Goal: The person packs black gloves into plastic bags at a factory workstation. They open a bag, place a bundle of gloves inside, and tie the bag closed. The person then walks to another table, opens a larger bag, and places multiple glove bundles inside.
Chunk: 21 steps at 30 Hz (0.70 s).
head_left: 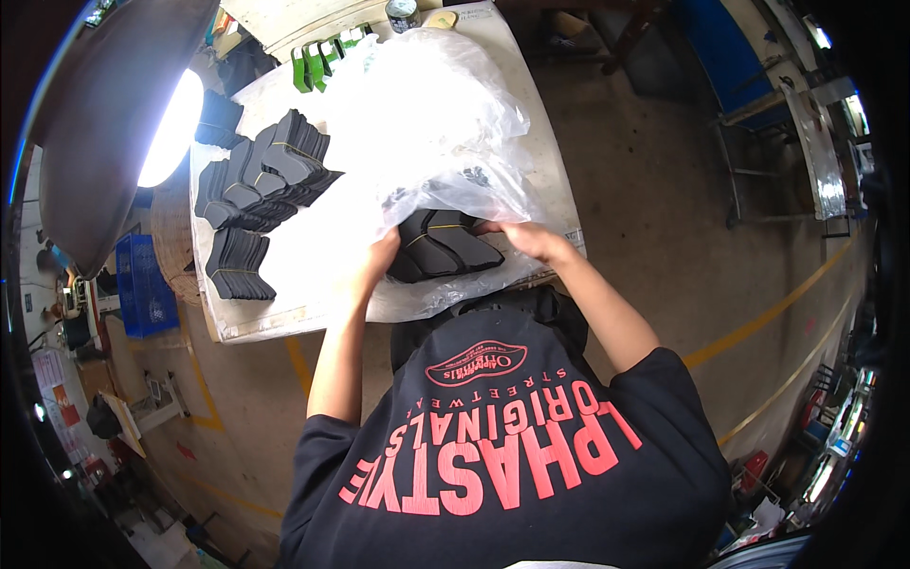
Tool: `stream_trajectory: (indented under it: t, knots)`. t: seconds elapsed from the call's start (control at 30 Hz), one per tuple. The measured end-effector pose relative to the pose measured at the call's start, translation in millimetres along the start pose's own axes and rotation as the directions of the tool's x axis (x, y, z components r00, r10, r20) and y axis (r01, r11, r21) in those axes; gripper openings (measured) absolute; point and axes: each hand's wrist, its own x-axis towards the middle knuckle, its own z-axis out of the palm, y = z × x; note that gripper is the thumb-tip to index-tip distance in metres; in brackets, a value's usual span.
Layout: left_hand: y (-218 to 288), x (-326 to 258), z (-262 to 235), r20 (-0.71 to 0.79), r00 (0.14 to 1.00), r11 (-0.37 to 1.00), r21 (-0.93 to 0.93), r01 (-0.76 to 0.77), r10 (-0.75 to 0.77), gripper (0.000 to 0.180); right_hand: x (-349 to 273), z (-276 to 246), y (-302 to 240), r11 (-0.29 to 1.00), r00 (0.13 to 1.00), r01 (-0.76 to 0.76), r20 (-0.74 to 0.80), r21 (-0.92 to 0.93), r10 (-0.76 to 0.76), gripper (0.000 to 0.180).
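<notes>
A bundle of black curved flat pieces, tied with a thin yellow band, lies at the near edge of the table inside the mouth of a clear plastic bag. The bag's film spreads beneath and beyond it. My left hand closes against the bundle's left side, its fingertips mostly hidden by film and bundle. From the right, my right hand grips the bundle's other side, with fingers pointing inward next to the bag's edge. More dark pieces show dimly through the film.
Several banded stacks of black pieces stand along the table's left side. Green strips and a tin can sit at the back of the white table. A bright lamp hangs at left, above a blue crate.
</notes>
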Motion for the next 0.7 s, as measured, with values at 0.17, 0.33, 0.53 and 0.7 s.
stream_trajectory:
  t: [0.17, 0.33, 0.53, 0.7]
  knots:
    - [55.8, 4.5, 18.9, 0.056, 0.916, 0.883, -0.297, -0.364, 0.397, 0.025, -6.8, -4.6, -5.5, 0.797, 0.982, -0.161, -0.174, -0.582, 0.072, 0.046]
    - [69.2, 14.9, 26.0, 0.271, 0.819, 0.856, -0.040, -0.515, 0.505, 0.025, -17.5, 9.0, -31.5, 0.794, 0.790, -0.058, -0.514, -0.605, -0.334, 0.043]
    - [59.3, 17.2, 35.0, 0.251, 0.857, 0.888, -0.018, -0.460, 0.449, 0.025, 2.3, -11.8, -45.4, 0.969, 0.876, 0.149, -0.480, 0.195, -0.038, 0.041]
    - [64.7, 11.1, 39.6, 0.228, 0.885, 0.914, -0.119, -0.388, 0.405, 0.023, 15.8, -28.9, -36.6, 0.343, 0.956, -0.127, -0.207, -0.931, -0.208, 0.046]
